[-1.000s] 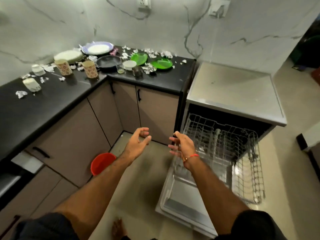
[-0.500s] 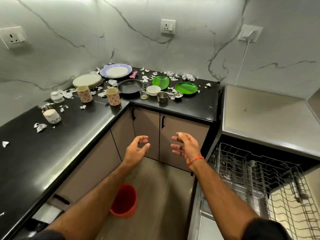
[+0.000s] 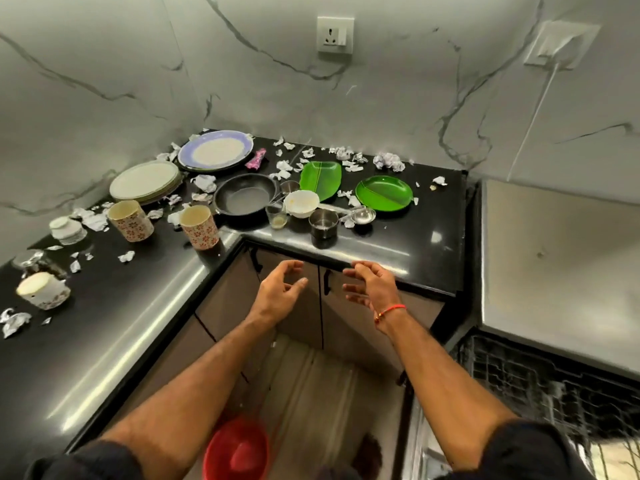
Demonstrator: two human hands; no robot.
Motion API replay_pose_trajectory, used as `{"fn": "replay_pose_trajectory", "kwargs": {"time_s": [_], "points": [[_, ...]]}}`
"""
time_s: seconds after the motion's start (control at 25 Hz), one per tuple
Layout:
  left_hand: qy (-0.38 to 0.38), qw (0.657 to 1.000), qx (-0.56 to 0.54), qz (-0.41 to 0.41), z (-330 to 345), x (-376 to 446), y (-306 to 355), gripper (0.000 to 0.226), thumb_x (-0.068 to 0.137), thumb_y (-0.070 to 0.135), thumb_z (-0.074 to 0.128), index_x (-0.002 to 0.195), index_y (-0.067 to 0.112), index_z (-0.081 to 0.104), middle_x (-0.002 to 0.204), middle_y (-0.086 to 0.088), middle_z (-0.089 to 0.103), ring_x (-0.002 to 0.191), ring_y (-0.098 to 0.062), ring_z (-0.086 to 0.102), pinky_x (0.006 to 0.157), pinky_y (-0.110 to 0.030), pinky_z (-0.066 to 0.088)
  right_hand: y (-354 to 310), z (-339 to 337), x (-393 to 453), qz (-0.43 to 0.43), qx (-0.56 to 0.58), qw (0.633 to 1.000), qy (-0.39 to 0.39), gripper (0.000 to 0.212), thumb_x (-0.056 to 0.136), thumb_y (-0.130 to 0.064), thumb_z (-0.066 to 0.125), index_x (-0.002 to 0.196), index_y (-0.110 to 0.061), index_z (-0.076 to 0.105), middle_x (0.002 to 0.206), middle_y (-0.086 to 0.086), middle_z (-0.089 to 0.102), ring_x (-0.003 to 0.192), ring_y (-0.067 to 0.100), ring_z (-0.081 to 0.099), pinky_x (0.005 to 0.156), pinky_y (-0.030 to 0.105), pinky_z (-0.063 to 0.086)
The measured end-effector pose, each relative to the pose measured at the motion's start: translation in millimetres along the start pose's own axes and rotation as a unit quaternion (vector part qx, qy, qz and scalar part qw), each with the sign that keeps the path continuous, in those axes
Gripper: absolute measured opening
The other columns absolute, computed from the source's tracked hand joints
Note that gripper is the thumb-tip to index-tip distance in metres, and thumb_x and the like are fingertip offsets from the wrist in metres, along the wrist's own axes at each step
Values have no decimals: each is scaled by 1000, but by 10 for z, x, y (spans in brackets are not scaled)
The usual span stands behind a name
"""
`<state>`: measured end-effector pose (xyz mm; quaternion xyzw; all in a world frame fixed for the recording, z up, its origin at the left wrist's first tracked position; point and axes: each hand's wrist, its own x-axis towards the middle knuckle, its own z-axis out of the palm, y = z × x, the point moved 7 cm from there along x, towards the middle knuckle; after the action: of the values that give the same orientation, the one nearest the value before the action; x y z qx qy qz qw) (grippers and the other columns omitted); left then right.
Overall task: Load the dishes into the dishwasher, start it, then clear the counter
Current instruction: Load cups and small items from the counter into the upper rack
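Dirty dishes crowd the black corner counter (image 3: 398, 244): a black pan (image 3: 244, 197), a white bowl (image 3: 301, 202), a steel cup (image 3: 323, 225), two green plates (image 3: 384, 192), a blue-rimmed plate (image 3: 214, 153), stacked pale plates (image 3: 143, 181) and two patterned cups (image 3: 200, 226). My left hand (image 3: 278, 294) and right hand (image 3: 372, 287) hover just below the counter's front edge, fingers loosely curled, holding nothing. The dishwasher's wire rack (image 3: 540, 386) is pulled out at lower right.
Crumpled paper scraps (image 3: 389, 161) litter the counter. A red bucket (image 3: 237, 448) stands on the floor by my feet. A small glass (image 3: 276, 216) and a steel bowl (image 3: 362, 216) sit among the dishes. The dishwasher's grey top (image 3: 554, 258) lies right of the counter.
The view has swung from the open dishwasher to the counter and come closer. Both empty hands have risen toward the counter's front edge.
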<state>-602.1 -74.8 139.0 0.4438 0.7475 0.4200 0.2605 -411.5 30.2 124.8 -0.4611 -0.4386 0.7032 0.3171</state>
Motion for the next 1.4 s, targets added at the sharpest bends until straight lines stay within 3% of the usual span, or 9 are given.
{"fn": "replay_pose_trajectory", "kwargs": {"time_s": [0.16,0.36,0.48,0.6,0.8,1.0,1.08,1.2,1.4], "points": [[-3,998,64,-12,206,807,41,46,93,22,70,136,17,54,131,-3,58,94,-13,66,89,-27,56,-172,-186,619,8,-53,999,-8,23,99,-18,55,116,-6,63,112,13,71,79,27,65,67,35,54],[-25,985,169,-19,555,1660,-7,80,88,32,74,154,19,30,159,-10,24,139,-36,35,118,-48,33,-218,-331,1094,18,-46,998,29,21,98,-17,56,115,-8,64,109,9,73,82,27,66,80,45,56],[-25,977,209,-47,689,2040,-102,95,84,46,74,157,24,18,161,-9,16,138,-42,32,113,-58,33,-251,-343,1273,9,-71,997,41,17,98,-17,56,111,-11,65,108,8,73,81,24,67,71,37,57],[-5,975,219,-27,808,2244,-197,95,84,51,72,157,23,17,158,-7,22,133,-42,38,107,-61,34,-315,-433,1380,-4,-96,994,59,15,97,-15,56,108,-13,66,106,5,74,79,21,65,67,32,53],[-16,987,158,34,1020,2342,-170,95,77,44,81,153,21,29,141,-14,34,125,-35,41,107,-52,37,-279,-682,1361,-6,-81,989,121,14,97,-13,55,104,-16,66,107,8,73,79,22,64,63,31,51],[-137,981,58,124,1422,2206,87,87,72,40,86,145,20,43,134,-7,30,126,-25,36,113,-28,33,-209,-942,1109,-30,-38,976,212,28,97,-20,59,124,-21,53,112,9,66,81,23,66,63,34,54],[-216,958,33,186,1671,2051,275,83,72,39,86,143,22,47,134,-3,28,128,-21,37,113,-19,29,-158,-1150,895,-36,22,963,265,35,97,-27,60,130,-26,47,112,5,64,83,26,68,61,36,57],[-297,913,20,279,2013,1680,601,84,69,45,81,143,24,46,133,-1,30,129,-19,35,113,-15,24,-16,-1502,482,-58,93,941,320,19,100,-24,54,116,-14,58,95,15,68,69,28,69,55,33,56],[-419,845,28,330,2574,1093,960,93,70,35,85,150,25,39,137,-5,28,131,-17,30,112,-14,23,270,-1998,-307,-73,129,910,387,15,100,-10,51,94,-4,63,63,14,65,59,27,66,53,30,55]]}}
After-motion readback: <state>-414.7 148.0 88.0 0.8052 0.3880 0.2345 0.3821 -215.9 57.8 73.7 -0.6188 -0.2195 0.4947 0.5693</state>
